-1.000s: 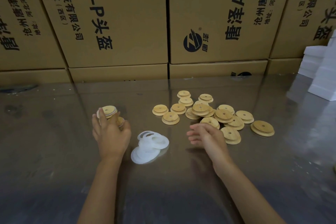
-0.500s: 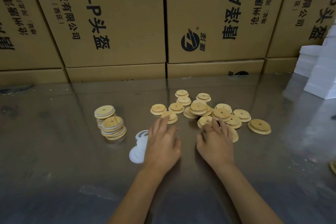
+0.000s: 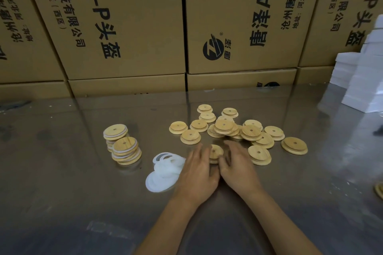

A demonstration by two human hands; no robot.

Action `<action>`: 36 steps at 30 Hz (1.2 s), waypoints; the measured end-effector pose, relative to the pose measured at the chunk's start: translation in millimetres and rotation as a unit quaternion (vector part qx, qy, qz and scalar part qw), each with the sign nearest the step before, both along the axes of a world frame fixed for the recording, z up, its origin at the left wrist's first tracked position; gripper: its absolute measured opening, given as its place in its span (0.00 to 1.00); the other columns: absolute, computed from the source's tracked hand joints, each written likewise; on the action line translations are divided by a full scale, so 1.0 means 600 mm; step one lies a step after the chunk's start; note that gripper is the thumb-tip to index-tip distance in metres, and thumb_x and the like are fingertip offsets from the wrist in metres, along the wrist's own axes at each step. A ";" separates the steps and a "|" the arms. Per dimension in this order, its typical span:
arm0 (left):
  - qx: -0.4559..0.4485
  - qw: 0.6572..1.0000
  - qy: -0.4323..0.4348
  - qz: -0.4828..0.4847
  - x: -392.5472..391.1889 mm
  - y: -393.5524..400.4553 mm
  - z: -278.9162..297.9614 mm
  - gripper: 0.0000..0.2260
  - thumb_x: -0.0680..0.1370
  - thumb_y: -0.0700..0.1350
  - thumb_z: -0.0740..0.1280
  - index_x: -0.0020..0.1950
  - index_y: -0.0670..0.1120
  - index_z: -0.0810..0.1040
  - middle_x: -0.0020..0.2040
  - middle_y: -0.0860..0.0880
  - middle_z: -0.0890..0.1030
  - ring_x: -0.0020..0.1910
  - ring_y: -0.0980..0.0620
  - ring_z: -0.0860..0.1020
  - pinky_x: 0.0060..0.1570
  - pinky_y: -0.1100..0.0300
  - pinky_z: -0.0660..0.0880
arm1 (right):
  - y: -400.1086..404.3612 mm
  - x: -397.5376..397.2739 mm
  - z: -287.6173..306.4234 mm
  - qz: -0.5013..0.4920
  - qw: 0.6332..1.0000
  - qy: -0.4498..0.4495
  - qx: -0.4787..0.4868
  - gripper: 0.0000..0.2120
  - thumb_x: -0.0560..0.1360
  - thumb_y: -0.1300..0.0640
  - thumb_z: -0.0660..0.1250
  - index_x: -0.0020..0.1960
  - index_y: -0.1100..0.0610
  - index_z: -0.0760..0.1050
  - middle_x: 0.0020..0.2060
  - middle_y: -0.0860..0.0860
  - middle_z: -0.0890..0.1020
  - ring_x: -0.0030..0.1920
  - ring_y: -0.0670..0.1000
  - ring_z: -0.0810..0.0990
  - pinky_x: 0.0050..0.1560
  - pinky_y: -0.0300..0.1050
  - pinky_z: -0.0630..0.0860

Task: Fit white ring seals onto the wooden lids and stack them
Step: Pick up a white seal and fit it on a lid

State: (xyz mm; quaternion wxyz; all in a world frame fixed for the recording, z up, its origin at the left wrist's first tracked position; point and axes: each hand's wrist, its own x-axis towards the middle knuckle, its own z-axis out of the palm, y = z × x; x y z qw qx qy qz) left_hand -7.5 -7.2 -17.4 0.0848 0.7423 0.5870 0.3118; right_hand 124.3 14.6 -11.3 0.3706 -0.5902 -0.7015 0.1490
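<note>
Both hands, left hand (image 3: 199,174) and right hand (image 3: 238,167), flank one round wooden lid (image 3: 215,152) on the tabletop (image 3: 62,182). Whether they grip it is unclear.

Loose wooden lids (image 3: 251,131) scattered center-right, sealed stacks (image 3: 126,150) left, white ring seals (image 3: 163,172) piled btwn.

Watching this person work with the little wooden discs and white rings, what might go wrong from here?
1. The finished stacks lean and sit unevenly; adding another lid could topple them.
2. The white ring seals lie overlapped right beside the left hand; two might get lifted together.
3. Both hands, the right hand included, crowd one wooden lid near the loose lids; a nudge could scatter them.
</note>
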 end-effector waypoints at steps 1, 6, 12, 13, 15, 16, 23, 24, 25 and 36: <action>-0.011 1.000 0.007 0.006 0.003 0.001 -0.002 0.20 0.79 0.51 0.60 0.70 0.48 0.64 0.72 0.48 0.66 0.70 0.49 0.64 0.66 0.57 0.64 | 0.004 0.002 -0.003 -0.004 1.000 -0.017 -0.013 0.18 0.79 0.56 0.64 0.67 0.59 0.73 0.64 0.52 0.75 0.67 0.54 0.70 0.68 0.46 0.66; -0.016 0.999 0.002 0.031 0.013 0.007 -0.006 0.20 0.79 0.48 0.59 0.70 0.49 0.64 0.68 0.47 0.71 0.66 0.49 0.67 0.63 0.56 0.67 | 0.011 0.002 -0.003 0.023 0.999 -0.036 -0.023 0.11 0.78 0.53 0.65 0.59 0.53 0.78 0.55 0.47 0.79 0.64 0.51 0.72 0.66 0.48 0.67; 0.035 0.997 -0.055 0.046 0.006 0.016 0.007 0.26 0.77 0.48 0.66 0.74 0.51 0.62 0.67 0.54 0.67 0.65 0.53 0.69 0.57 0.59 0.70 | 0.012 -0.002 0.008 0.040 0.978 0.201 -0.048 0.11 0.74 0.62 0.71 0.51 0.49 0.76 0.47 0.44 0.83 0.50 0.43 0.81 0.53 0.39 0.78; 0.043 0.996 -0.061 0.047 0.007 0.016 0.011 0.26 0.77 0.48 0.66 0.73 0.51 0.62 0.65 0.55 0.66 0.62 0.53 0.71 0.54 0.59 0.72 | 0.011 -0.005 0.010 0.044 0.966 0.248 -0.054 0.12 0.74 0.63 0.71 0.52 0.48 0.75 0.45 0.45 0.83 0.47 0.44 0.83 0.48 0.36 0.78; 0.048 0.995 -0.075 0.040 0.011 0.014 0.019 0.22 0.76 0.49 0.66 0.69 0.53 0.65 0.60 0.57 0.66 0.56 0.53 0.75 0.47 0.59 0.75 | 0.011 -0.008 0.012 0.053 0.950 0.299 -0.077 0.15 0.74 0.63 0.73 0.54 0.48 0.75 0.45 0.47 0.85 0.45 0.44 0.84 0.46 0.35 0.78; 0.047 0.995 -0.083 0.032 0.012 0.012 0.024 0.20 0.76 0.48 0.66 0.66 0.54 0.67 0.58 0.58 0.66 0.54 0.53 0.76 0.46 0.57 0.76 | 0.013 -0.007 0.012 0.056 0.946 0.307 -0.090 0.15 0.74 0.62 0.73 0.55 0.48 0.76 0.45 0.48 0.85 0.47 0.45 0.84 0.49 0.38 0.79; 0.061 0.997 -0.009 0.037 -0.035 0.016 0.052 0.18 0.73 0.52 0.65 0.63 0.56 0.74 0.59 0.59 0.73 0.61 0.57 0.70 0.57 0.59 0.62 | 0.013 0.001 0.010 0.050 0.932 0.339 -0.114 0.08 0.75 0.59 0.73 0.51 0.51 0.78 0.44 0.45 0.86 0.49 0.45 0.83 0.50 0.40 0.77; 0.054 0.996 0.006 0.069 -0.048 0.018 0.056 0.18 0.72 0.50 0.65 0.63 0.55 0.74 0.60 0.58 0.74 0.62 0.56 0.70 0.56 0.59 0.60 | 0.012 0.000 0.011 0.048 0.930 0.344 -0.117 0.08 0.75 0.59 0.73 0.51 0.50 0.78 0.43 0.43 0.86 0.48 0.43 0.83 0.47 0.37 0.75; 0.043 0.993 0.021 0.109 -0.063 0.019 0.058 0.18 0.73 0.47 0.64 0.63 0.54 0.75 0.60 0.56 0.74 0.62 0.54 0.69 0.56 0.58 0.60 | 0.011 -0.001 0.012 0.046 0.929 0.348 -0.121 0.08 0.75 0.59 0.72 0.51 0.50 0.78 0.43 0.42 0.86 0.48 0.42 0.82 0.45 0.35 0.74; -0.058 0.952 0.051 0.296 -0.122 0.014 0.058 0.11 0.77 0.44 0.60 0.49 0.42 0.81 0.52 0.41 0.80 0.56 0.41 0.73 0.54 0.51 0.70 | 0.004 -0.002 0.024 0.053 0.921 0.366 -0.126 0.08 0.75 0.60 0.72 0.51 0.49 0.78 0.39 0.36 0.85 0.42 0.34 0.81 0.44 0.36 0.73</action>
